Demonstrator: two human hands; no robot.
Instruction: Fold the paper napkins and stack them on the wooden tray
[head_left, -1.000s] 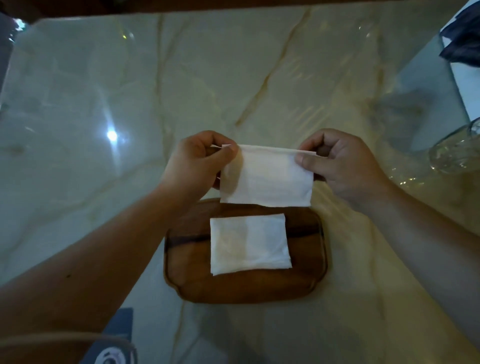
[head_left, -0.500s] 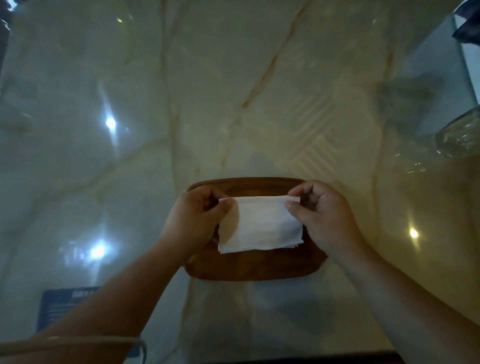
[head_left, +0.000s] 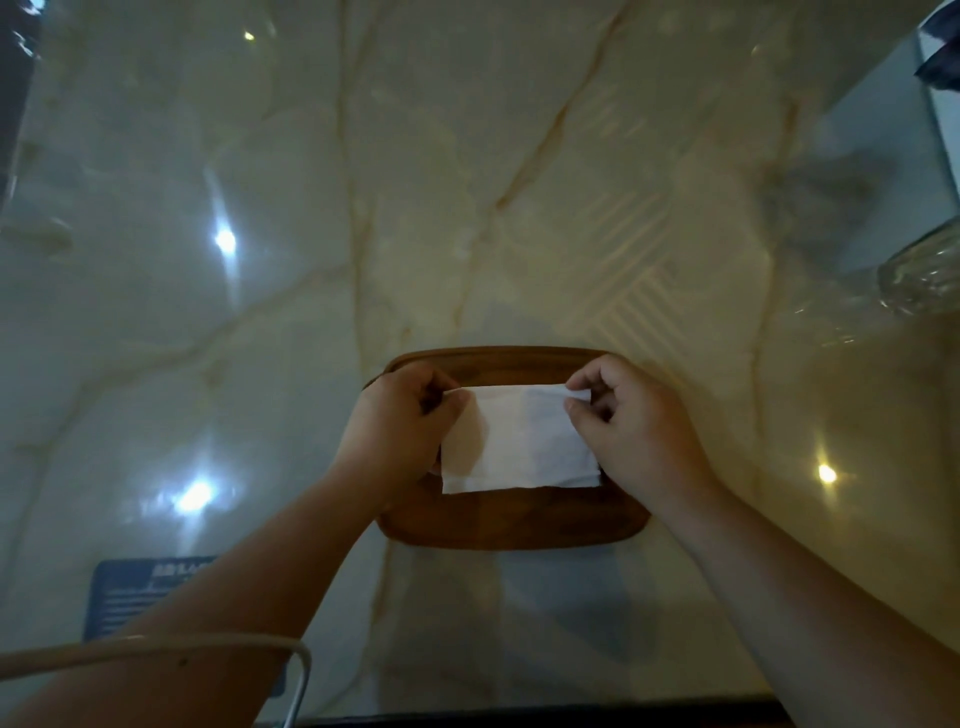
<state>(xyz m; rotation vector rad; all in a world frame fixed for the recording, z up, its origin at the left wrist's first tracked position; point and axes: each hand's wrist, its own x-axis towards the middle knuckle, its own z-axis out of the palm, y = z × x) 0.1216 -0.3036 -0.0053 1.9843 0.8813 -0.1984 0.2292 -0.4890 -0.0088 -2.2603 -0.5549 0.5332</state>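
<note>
A white folded paper napkin (head_left: 519, 441) lies over the dark wooden tray (head_left: 514, 522) on the marble table. My left hand (head_left: 400, 431) pinches the napkin's far left corner between thumb and fingers. My right hand (head_left: 628, 431) pinches its far right corner. The napkin's near edge rests low over the tray, and it hides the napkin stacked there earlier; I cannot tell whether the two touch.
A clear glass vessel (head_left: 924, 275) stands at the right edge of the glossy marble table (head_left: 363, 208). A blue card (head_left: 135, 592) lies near the front left. A thin cord (head_left: 208, 649) loops at the bottom left. Dark cloth (head_left: 940, 57) shows at the top right.
Both hands brought the folded napkin down from above the tray's far side onto the napkin lying on the tray, covering it. The view shifted too.
</note>
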